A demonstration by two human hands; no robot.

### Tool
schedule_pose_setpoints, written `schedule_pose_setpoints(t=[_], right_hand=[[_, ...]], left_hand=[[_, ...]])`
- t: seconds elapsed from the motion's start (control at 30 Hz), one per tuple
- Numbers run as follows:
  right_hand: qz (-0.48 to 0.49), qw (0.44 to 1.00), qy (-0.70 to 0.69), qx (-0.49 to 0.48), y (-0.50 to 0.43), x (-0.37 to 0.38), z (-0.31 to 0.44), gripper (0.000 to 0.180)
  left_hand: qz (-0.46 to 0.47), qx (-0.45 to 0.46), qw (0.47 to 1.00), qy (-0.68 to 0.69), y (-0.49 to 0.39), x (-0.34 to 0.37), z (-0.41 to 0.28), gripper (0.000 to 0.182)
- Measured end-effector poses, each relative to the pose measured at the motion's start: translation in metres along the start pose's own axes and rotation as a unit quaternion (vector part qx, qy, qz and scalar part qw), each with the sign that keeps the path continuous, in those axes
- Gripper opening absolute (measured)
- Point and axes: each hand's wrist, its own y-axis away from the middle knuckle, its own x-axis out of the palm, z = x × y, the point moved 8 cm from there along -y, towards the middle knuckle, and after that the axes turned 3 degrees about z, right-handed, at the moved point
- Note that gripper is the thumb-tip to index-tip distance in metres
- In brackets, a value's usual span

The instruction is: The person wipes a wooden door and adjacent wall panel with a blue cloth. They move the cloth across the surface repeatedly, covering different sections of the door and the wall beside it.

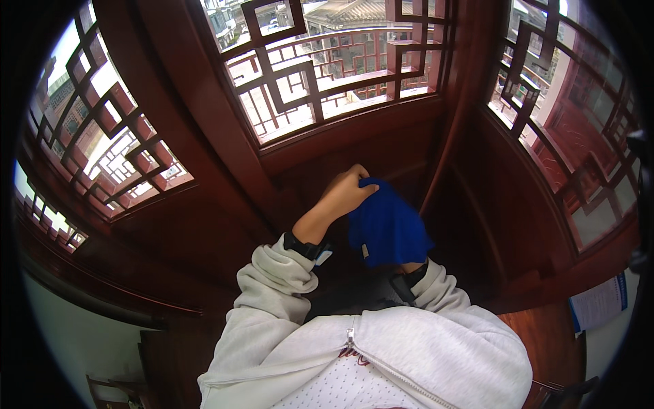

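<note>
A blue cloth (391,225) with a small pale tag hangs in front of me, just below the lattice window. My left hand (352,189) pinches its upper left corner between thumb and fingers. The cloth covers nearly all of my right hand (413,267); only a bit of skin by the wrist shows under the lower edge, so its fingers are hidden. Dark bands are on both wrists, below pushed-up light grey sleeves. Behind the cloth is a dark red wooden panel (352,148).
Wooden lattice windows stand ahead (317,97), at the left (115,115) and at the right (554,153), with wooden posts between them. A printed sheet (598,301) lies at the lower right. Wooden furniture (115,383) shows at the lower left.
</note>
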Motion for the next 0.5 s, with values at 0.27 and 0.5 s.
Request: schedule_pose_setpoints(t=[0.27,0.5], right_hand=[[0.162,0.947,0.156,-0.230,-0.038,0.083,0.101,0.053],[-0.328,0.420,0.662,-0.527,-0.142,0.235,0.198,0.064]], left_hand=[[-0.330,0.266,0.893,-0.153,0.081,-0.091,-0.058,0.041],[-0.525,0.175,0.765,-0.329,0.120,-0.158,-0.043,0.039]])
